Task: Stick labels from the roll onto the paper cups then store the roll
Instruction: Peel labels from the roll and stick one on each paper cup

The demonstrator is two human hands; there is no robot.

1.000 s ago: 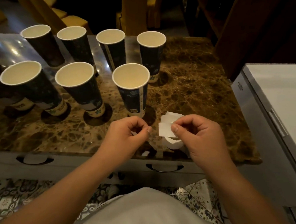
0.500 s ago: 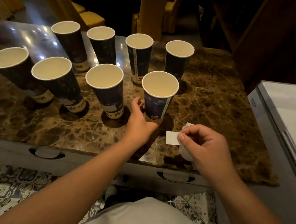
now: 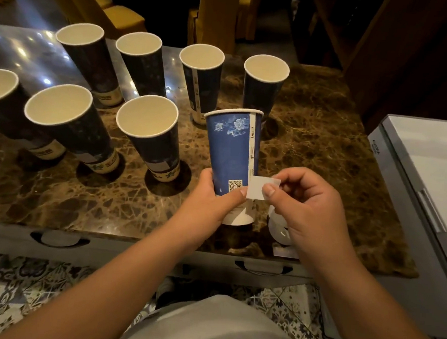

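My left hand [image 3: 212, 198] grips a blue paper cup [image 3: 231, 149] near its base and holds it lifted and tipped toward me, so its printed side with a QR code faces the camera. My right hand [image 3: 306, 208] pinches a small white label [image 3: 258, 188] between thumb and forefinger, right beside the cup's lower right side. The white label roll [image 3: 279, 230] lies on the table under my right hand, mostly hidden by it. Several more dark paper cups [image 3: 151, 128] stand upright in two rows on the left and behind.
The brown marble table [image 3: 323, 149] has a front edge with drawer handles [image 3: 262, 267]. A grey-white box with a lid [image 3: 425, 181] stands close on the right. Yellow chairs [image 3: 122, 16] sit behind the table. A patterned tile floor lies below.
My left hand has reached to the nearest cup, taken hold of it and lifted it toward me. My right hand has carried the peeled label up beside the cup.
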